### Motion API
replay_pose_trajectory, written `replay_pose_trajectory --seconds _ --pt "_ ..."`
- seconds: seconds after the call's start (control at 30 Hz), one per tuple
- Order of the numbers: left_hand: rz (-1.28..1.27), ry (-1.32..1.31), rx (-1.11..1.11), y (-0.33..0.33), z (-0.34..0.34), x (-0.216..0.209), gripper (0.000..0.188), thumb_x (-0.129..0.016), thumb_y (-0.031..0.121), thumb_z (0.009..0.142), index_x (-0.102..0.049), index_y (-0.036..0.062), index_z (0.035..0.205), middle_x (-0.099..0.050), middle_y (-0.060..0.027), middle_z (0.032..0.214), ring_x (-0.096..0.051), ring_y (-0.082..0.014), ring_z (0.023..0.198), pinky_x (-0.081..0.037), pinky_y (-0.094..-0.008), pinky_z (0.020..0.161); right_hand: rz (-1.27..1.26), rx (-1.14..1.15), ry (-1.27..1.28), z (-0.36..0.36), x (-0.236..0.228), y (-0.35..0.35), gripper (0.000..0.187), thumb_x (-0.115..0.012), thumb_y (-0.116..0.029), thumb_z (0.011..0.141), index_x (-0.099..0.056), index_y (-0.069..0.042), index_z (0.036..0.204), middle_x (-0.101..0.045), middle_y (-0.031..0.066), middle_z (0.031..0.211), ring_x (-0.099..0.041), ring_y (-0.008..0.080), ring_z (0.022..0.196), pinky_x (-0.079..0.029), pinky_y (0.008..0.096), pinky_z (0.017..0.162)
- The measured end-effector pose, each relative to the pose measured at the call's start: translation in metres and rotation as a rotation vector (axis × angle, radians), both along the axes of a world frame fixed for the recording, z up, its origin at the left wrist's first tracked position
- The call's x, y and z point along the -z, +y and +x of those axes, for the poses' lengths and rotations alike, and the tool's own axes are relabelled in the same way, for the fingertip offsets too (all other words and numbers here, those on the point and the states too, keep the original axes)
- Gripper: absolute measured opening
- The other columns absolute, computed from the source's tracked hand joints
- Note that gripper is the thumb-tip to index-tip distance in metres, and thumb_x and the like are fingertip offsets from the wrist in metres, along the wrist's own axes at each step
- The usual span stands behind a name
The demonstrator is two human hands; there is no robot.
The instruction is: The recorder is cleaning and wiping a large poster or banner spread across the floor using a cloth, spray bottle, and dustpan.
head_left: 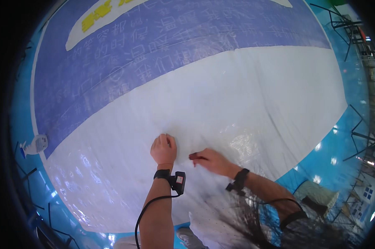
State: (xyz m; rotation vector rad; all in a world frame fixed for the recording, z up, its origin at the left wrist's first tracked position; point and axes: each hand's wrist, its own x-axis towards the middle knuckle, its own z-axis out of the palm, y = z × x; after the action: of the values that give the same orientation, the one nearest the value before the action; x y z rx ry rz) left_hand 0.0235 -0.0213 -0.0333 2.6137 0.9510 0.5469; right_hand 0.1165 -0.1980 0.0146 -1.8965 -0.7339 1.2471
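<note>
Down on the near, white part of a huge glossy white and purple-blue sheet (204, 103), two bare hands sit pretty close together but not touching, and honestly that's where I'd look for trouble first. Right hand (212, 161) has thumb and fingers pinched on a small dark red object (193, 156), just to the right of the other hand; too small for me to say what it is, or whether it touches the surface. Left hand (163, 152) has its fingers curled in, and I can't tell if anything's tucked inside. My guess is the grip on that little red piece is the weak point: it's held near the fingertips, so a bump or a slick surface could make it slip. Next worry is the sheet itself. See those long dark creases (270, 118) running across the white? If a forearm leans or drags there, it could shift or ruck up. Then there's the thin black cable (142, 216) looping off the black boxy wrist device (180, 182) on the left arm, which could snag if that arm swings wide. Lastly, the white spray bottle with a blue nozzle (38, 143) is right at the left edge by the shiny blue floor (328, 149), so a tug on the sheet might knock it.
</note>
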Motion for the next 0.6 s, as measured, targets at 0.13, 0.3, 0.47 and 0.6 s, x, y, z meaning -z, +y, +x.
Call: replay_pose_trajectory --seconds 0.13,0.3,0.47,0.6 --pt "-0.006 -0.059 0.045 -0.004 0.01 -0.006 0.021 -0.059 0.008 0.078 -0.044 0.0106 0.064 -0.048 -0.002 0.057 -0.051 -0.0212 0.053 -0.041 -0.034 0.047 0.218 0.253 -0.854 0.097 0.008 -0.049 0.014 -0.058 -0.001 0.083 -0.065 -0.009 0.092 -0.061 0.008 0.09 -0.055 0.0244 0.087 -0.043 0.0367 0.081" --pt "-0.054 -0.062 0.048 -0.017 0.025 -0.002 0.019 -0.059 0.007 0.077 -0.045 0.0104 0.065 -0.049 -0.002 0.059 -0.052 -0.0207 0.055 -0.042 -0.0337 0.048 0.137 0.222 -0.923 0.062 0.029 -0.037 0.009 -0.053 -0.011 0.089 -0.062 -0.008 0.09 -0.059 0.0101 0.088 -0.056 0.0285 0.088 -0.044 0.0395 0.074" --pt "-0.005 -0.01 0.044 0.0 0.001 -0.006 0.02 -0.059 0.007 0.078 -0.045 0.0108 0.064 -0.048 -0.0014 0.057 -0.051 -0.0207 0.052 -0.041 -0.0335 0.047 0.084 0.029 -0.174 0.056 0.002 -0.026 0.025 -0.053 -0.023 0.089 -0.062 -0.002 0.099 -0.064 0.0138 0.099 -0.059 0.0261 0.096 -0.045 0.0375 0.081" --pt "-0.036 -0.019 0.049 -0.018 0.021 -0.01 0.02 -0.059 0.007 0.077 -0.044 0.0107 0.064 -0.048 -0.0013 0.058 -0.051 -0.021 0.053 -0.041 -0.0339 0.047 0.091 0.583 -1.194 0.17 0.008 -0.049 0.025 -0.042 -0.005 0.091 -0.06 -0.001 0.106 -0.063 0.0145 0.109 -0.06 0.0277 0.099 -0.047 0.0355 0.089"
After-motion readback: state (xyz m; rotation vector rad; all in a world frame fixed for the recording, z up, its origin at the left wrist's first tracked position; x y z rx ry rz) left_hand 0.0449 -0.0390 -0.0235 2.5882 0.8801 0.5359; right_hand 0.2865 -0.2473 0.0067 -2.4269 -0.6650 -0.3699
